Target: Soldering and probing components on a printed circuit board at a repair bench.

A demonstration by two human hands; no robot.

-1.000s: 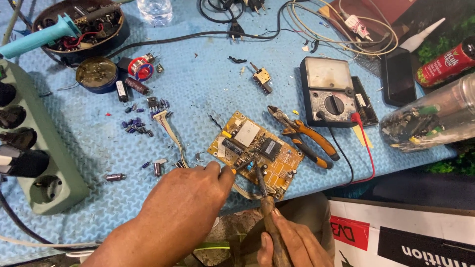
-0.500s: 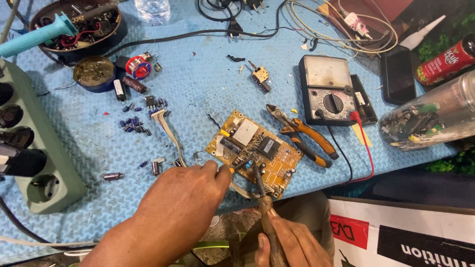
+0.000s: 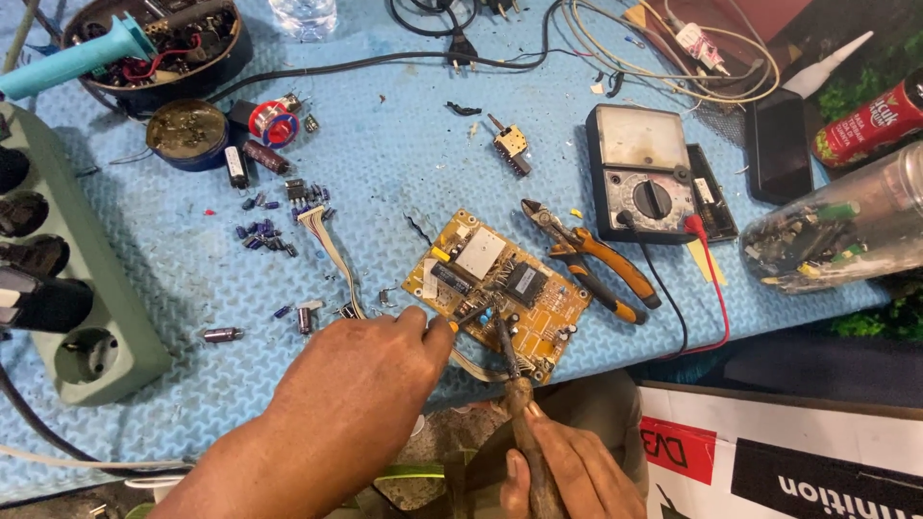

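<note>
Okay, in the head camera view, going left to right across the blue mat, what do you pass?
Grey-green power strip → round blue solder-paste tin → yellow circuit board → orange-handled cutters → grey analogue multimeter → clear plastic bottle of parts.

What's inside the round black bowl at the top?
The black bowl holds a tangle of dark parts and red wire. A turquoise handle lies across its rim, covering what's underneath.

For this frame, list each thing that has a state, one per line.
Left hand: fingertips pressed at the circuit board's near edge.
Right hand: gripping a soldering iron, tip on the board.
Circuit board: flat on the blue mat, components up.
Pliers: lying closed beside the board.
Meter: leads plugged in.
Power strip: several plugs inserted, nearest socket free.
</note>
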